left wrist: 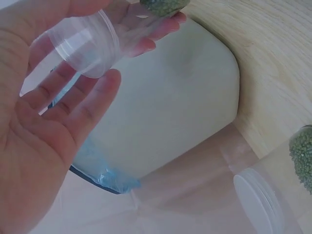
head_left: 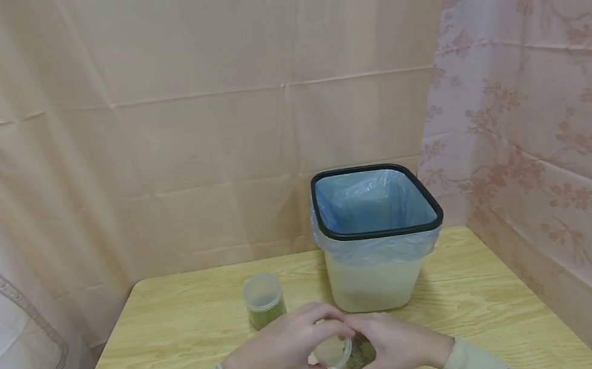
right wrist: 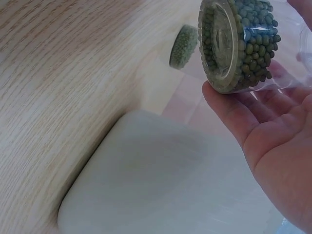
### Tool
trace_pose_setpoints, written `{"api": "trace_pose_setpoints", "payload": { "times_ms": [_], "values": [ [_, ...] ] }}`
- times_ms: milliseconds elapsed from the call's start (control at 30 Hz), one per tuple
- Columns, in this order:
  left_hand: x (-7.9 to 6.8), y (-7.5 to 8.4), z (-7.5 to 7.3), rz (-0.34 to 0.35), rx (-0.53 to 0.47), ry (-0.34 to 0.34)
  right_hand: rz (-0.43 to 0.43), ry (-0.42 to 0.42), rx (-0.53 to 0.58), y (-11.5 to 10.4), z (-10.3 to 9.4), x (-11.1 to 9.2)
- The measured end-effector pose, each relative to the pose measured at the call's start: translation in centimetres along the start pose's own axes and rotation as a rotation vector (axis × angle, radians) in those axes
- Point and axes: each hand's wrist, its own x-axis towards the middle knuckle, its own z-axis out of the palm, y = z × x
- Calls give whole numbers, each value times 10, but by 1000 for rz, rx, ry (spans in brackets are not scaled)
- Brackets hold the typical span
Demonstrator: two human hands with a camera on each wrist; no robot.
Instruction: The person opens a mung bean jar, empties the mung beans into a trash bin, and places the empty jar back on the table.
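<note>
A clear plastic jar with small green beans in its bottom end lies tilted on its side between the two hands. My right hand holds its bean-filled end, thumb on the near side and fingers on the far side. At the other end my left hand grips the clear lid between thumb and fingers. Whether the lid sits tightly on the jar cannot be made out. The beans rest against the jar's base and side wall in the right wrist view.
A second lidded jar with green beans stands upright beyond the left hand. Behind the right hand is a whitish bin with a black rim and a blue liner bag. All stand on a wooden table, with curtains behind and beside it.
</note>
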Motion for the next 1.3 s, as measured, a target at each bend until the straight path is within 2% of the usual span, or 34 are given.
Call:
{"api": "trace_pose_setpoints", "payload": {
  "times_ms": [267,333,467,567,767,867,1033,1300],
  "values": [
    [1,1,-1,-98,64,6,-7,-4,-13,0,0,0],
    [1,2,-1,-103,67,-3,2,-5,-23,1,0,-1],
    [2,5,-2,-69,61,-41,11,-15,-25,1,0,-2],
    [2,8,-2,-22,107,-63,0,-29,1,1,0,-2],
    [2,10,-1,22,195,-49,9,-40,33,-1,-1,-1],
    [2,9,-2,3,175,-56,3,-32,13,-1,0,0],
    [0,8,-3,-46,85,-46,10,-25,-2,1,1,0],
    [-2,7,-2,-101,92,30,1,-6,-29,-1,1,0]
  ]
}}
